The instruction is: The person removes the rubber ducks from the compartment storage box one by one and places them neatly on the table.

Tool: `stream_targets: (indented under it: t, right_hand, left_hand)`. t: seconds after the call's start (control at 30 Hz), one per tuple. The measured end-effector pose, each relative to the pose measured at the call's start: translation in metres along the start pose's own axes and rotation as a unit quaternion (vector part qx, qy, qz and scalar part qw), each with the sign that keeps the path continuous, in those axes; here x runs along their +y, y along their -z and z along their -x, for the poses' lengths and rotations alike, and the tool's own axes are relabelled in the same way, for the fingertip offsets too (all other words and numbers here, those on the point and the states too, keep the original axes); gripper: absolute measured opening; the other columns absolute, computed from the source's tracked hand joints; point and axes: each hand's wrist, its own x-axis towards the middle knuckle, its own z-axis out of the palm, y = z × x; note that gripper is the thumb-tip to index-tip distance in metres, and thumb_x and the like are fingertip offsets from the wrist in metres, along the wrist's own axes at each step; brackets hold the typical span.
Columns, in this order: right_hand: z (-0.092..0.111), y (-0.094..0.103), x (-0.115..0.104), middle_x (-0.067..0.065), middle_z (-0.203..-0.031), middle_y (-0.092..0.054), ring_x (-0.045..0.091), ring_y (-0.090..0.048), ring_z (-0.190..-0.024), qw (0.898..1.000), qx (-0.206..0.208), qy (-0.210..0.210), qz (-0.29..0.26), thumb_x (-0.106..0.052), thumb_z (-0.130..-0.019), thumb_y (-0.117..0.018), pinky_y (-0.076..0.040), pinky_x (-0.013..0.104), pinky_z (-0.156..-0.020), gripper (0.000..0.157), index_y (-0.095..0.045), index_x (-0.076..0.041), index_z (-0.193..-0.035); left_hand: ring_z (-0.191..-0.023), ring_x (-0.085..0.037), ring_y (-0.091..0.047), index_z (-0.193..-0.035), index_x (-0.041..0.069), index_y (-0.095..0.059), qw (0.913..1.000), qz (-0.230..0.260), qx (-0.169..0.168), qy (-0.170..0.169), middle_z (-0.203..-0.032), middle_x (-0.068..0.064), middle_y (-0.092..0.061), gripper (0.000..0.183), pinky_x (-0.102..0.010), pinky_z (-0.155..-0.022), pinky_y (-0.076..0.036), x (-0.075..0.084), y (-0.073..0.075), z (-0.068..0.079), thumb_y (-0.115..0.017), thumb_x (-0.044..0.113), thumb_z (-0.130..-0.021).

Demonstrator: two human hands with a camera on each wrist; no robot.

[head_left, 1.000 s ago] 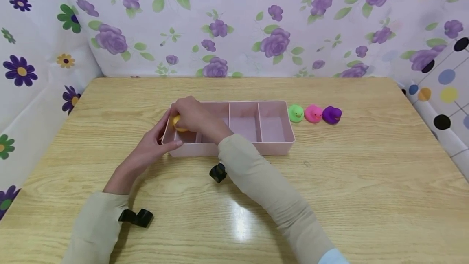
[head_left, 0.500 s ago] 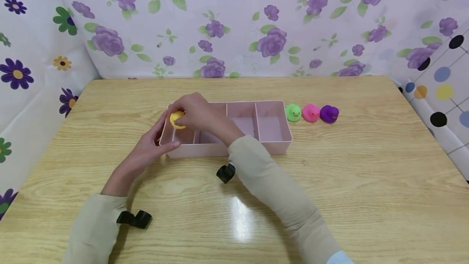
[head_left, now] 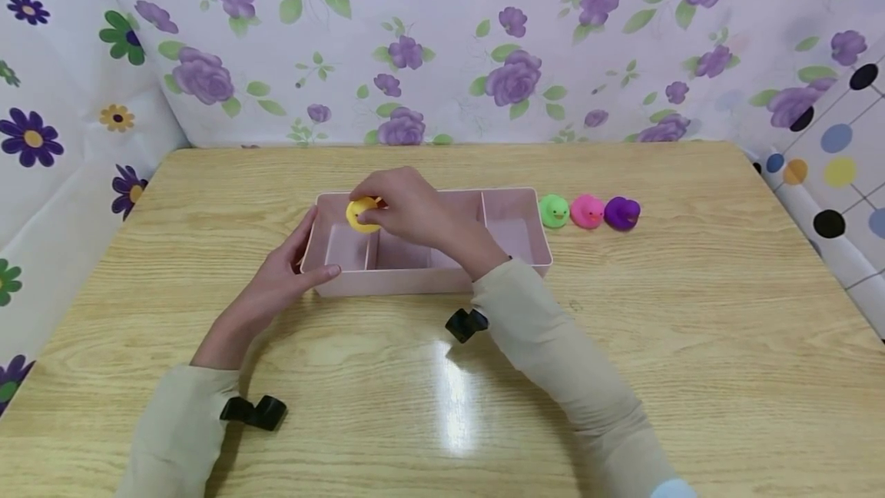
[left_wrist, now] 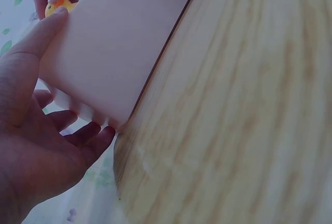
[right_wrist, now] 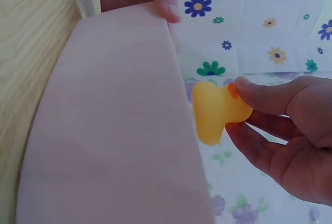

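A pink divided organizer box (head_left: pixel 415 283) lies lengthwise on the table. My left hand (head_left: pixel 280 275) grips its left end, thumb over the front rim and fingers against the end wall. Between thumb and fingers, my right hand (head_left: pixel 415 210) pinches a yellow rubber duck (head_left: pixel 361 215). In the right wrist view the duck (right_wrist: pixel 210 112) is held up just beyond the rim of the box (right_wrist: pixel 114 110). From the head it appears over the divider beside the leftmost compartment. The right forearm hides part of the box's right half.
Just right of the box sit a green duck (head_left: pixel 555 211), a pink duck (head_left: pixel 588 211) and a purple duck (head_left: pixel 622 214) in a row. Flowered cloth (head_left: pixel 456 37) hangs behind the wooden table (head_left: pixel 346 390).
The right hand has lifted the yellow duck up out of the leftmost compartment and carried it rightward. My left hand stays on the box's end.
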Motion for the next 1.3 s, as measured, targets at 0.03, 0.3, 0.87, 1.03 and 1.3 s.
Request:
stream_targets:
  t: [0.03, 0.3, 0.87, 1.03, 1.3]
  right_hand:
    - [0.002, 0.002, 0.001, 0.011, -0.114, -0.072, 0.021, -0.065, -0.105, 1.000, 0.003, 0.003, 0.000, -0.006, -0.093, -0.070, -0.050, 0.025, -0.091, 0.028, -0.071, 0.002, -0.120]
    - [0.022, 0.017, 0.011, 0.010, -0.108, -0.074, 0.021, -0.066, -0.100, 1.000, 0.016, 0.003, -0.006, -0.006, -0.089, -0.075, -0.053, 0.026, -0.088, 0.025, -0.074, 0.002, -0.113]
    - [0.057, 0.038, 0.040, 0.012, -0.106, -0.073, 0.026, -0.067, -0.097, 1.000, 0.009, 0.001, 0.018, 0.001, -0.091, -0.069, -0.055, 0.035, -0.089, 0.021, -0.073, 0.004, -0.112]
    - [0.069, 0.044, 0.049, 0.014, -0.104, -0.073, 0.027, -0.069, -0.094, 0.999, 0.033, 0.020, 0.018, 0.003, -0.089, -0.071, -0.056, 0.036, -0.087, 0.021, -0.072, 0.006, -0.110]
    - [0.087, 0.055, 0.065, 0.017, -0.105, -0.073, 0.031, -0.069, -0.095, 0.998, 0.057, -0.001, 0.022, 0.006, -0.087, -0.072, -0.056, 0.041, -0.088, 0.023, -0.073, 0.006, -0.110]
  left_hand:
    - [-0.148, -0.029, -0.019, -0.161, 0.030, 0.002, 1.0000, 0.000, 0.001, 0.000, -0.166, -0.007, -0.007, 0.094, -0.026, -0.105, -0.039, 0.000, 0.000, 0.000, -0.066, 0.017, -0.097]
    - [-0.143, -0.033, -0.027, -0.162, 0.027, 0.001, 0.9999, 0.014, 0.008, -0.003, -0.165, -0.012, -0.012, 0.095, -0.012, -0.091, -0.042, -0.001, -0.001, -0.001, -0.066, 0.013, -0.096]
    - [-0.146, -0.032, -0.022, -0.162, 0.026, 0.001, 0.9999, 0.005, 0.009, -0.004, -0.166, -0.013, -0.007, 0.095, -0.010, -0.094, -0.038, -0.002, -0.001, -0.001, -0.065, 0.012, -0.096]
    - [-0.146, -0.034, -0.023, -0.162, 0.024, 0.001, 0.9999, 0.002, 0.009, -0.007, -0.166, -0.015, -0.008, 0.095, -0.011, -0.095, -0.038, -0.002, -0.002, -0.001, -0.065, 0.011, -0.095]
    - [-0.149, -0.032, -0.016, -0.162, 0.024, 0.001, 0.9999, -0.004, 0.011, -0.007, -0.166, -0.011, -0.004, 0.095, -0.052, -0.115, -0.025, -0.001, -0.001, -0.001, -0.065, 0.012, -0.095]
